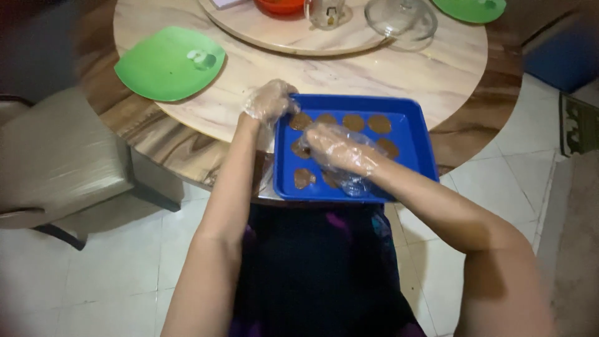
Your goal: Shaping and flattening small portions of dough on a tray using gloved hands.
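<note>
A blue rectangular tray (409,134) sits at the near edge of the round marble-topped table (299,81), holding several flat brown dough pieces (353,122). My left hand (269,100), in a loose clear plastic glove, grips the tray's far left corner. My right hand (340,151), also gloved, is down inside the tray over the dough pieces on its left half, pressing on or touching one; what lies under the palm is hidden.
A green plate (170,62) lies on the table at left, another green plate (469,9) at the far right. A raised turntable (293,34) carries an orange bowl (279,6), a glass mug (326,12) and a glass lid (400,19). A beige chair (56,162) stands left.
</note>
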